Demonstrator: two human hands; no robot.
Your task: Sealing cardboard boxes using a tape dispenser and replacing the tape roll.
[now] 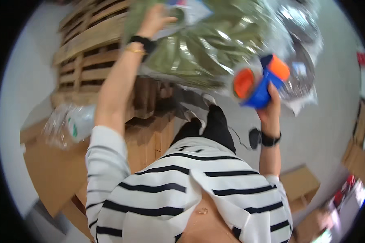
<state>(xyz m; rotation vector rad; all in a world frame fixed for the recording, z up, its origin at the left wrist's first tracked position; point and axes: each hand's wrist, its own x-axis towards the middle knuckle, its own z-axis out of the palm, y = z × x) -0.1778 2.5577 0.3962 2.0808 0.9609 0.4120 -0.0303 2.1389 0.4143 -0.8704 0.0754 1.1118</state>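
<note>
My right hand [271, 104] grips a blue and orange tape dispenser [258, 95], held up beside the near right edge of a green bundle. A roll with an orange core sits on the dispenser's left side. Far to the left, my left hand [155, 19] reaches over the green bundle [198, 52], which is wrapped in shiny clear plastic. Its thumb stretches out to the right, apart from the fingers, and motion blurs it slightly. A small round dark green shape [175, 17] and a white and blue sheet [196, 15] lie next to the thumb.
Wooden pallets [93, 44] are stacked at the far left. Nearer stand cardboard boxes [48, 162] with a plastic-wrapped roll [79, 121] on top. Plastic-wrapped grey round items [300, 69] are at the far right. Another cardboard box [300, 184] stands on the floor at right.
</note>
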